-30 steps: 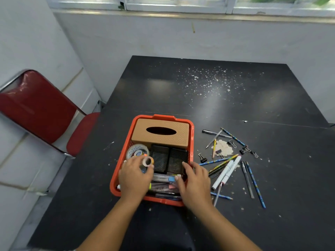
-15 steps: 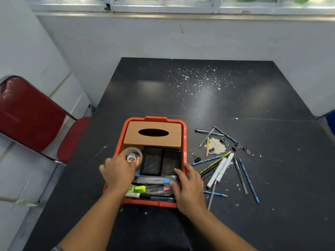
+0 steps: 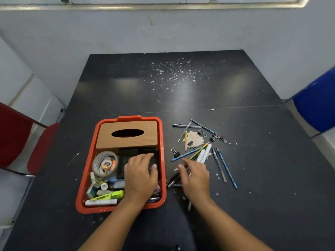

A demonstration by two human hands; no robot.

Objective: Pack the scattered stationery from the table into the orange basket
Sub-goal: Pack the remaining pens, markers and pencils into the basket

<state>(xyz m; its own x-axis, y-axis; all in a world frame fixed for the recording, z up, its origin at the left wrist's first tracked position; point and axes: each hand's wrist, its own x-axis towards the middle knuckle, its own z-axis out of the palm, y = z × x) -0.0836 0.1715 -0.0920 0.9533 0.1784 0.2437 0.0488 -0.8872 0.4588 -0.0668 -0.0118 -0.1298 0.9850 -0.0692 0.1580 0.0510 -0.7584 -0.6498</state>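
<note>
Sitting at the near left of the black table, the orange basket already holds a good deal. A tan tissue box fills its far end. In front of that lie a clear tape roll on the left and black mesh holders on the right. The near end is crowded with small stationery, among it a green highlighter and a white marker lying along the near wall.

The left hand is inside the basket, palm down, its fingers spread flat over the mesh holders and the items nearer the front; it holds nothing that can be seen.

Just right of the basket the right hand reaches over the table, fingers loosely extended above a dark pen that lies touching the basket's right wall. Whether the fingers touch the pen cannot be told.

Beyond that hand the remaining stationery is scattered: two white markers side by side, blue patterned pencils, a grey pen, a yellow pencil, several black binder clips, and a black pen at the far edge of the pile. Pale scraps lie beneath some of them.

A red chair stands left of the table, a blue chair to the right.
</note>
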